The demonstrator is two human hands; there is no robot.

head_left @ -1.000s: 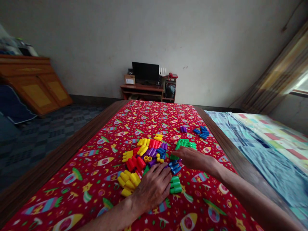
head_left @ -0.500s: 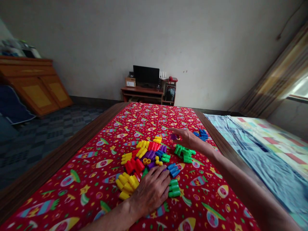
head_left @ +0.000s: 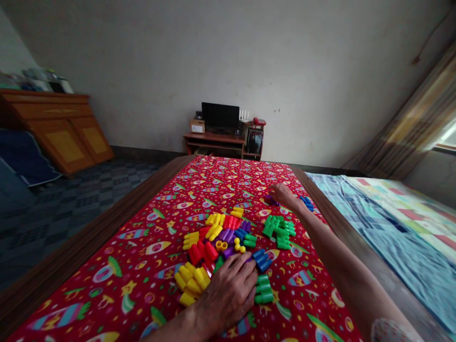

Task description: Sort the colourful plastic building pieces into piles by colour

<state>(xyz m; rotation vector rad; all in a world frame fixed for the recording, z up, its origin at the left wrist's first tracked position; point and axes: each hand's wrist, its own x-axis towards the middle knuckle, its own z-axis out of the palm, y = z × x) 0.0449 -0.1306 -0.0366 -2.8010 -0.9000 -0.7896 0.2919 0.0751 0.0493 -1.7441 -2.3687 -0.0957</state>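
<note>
My left hand point(head_left: 231, 287) lies palm down at the near side of a mixed pile of plastic toy blocks, fingers laid out flat. Beside it are yellow blocks point(head_left: 192, 282) on the left, a green block point(head_left: 264, 289) on the right and a blue block point(head_left: 262, 260) beyond. Farther out, my right hand point(head_left: 284, 194) is low over the cloth, its fingers around a purple block point(head_left: 272, 201); its thumb is hidden. Red blocks point(head_left: 203, 252), yellow round-ended pieces point(head_left: 239, 245) and purple blocks point(head_left: 225, 235) make up the pile's middle.
A group of green blocks point(head_left: 280, 230) and some blue blocks point(head_left: 307, 203) lie apart on the right. Red patterned cloth point(head_left: 142, 280) covers the table, whose brown edge point(head_left: 107, 237) shows. A bed point(head_left: 377, 228) adjoins on the right. Beyond stands a desk with a monitor point(head_left: 221, 117).
My right hand has moved away and to the right with the purple block, down toward the cloth near the blue blocks. My left hand has stayed by the pile. The view has shifted slightly.
</note>
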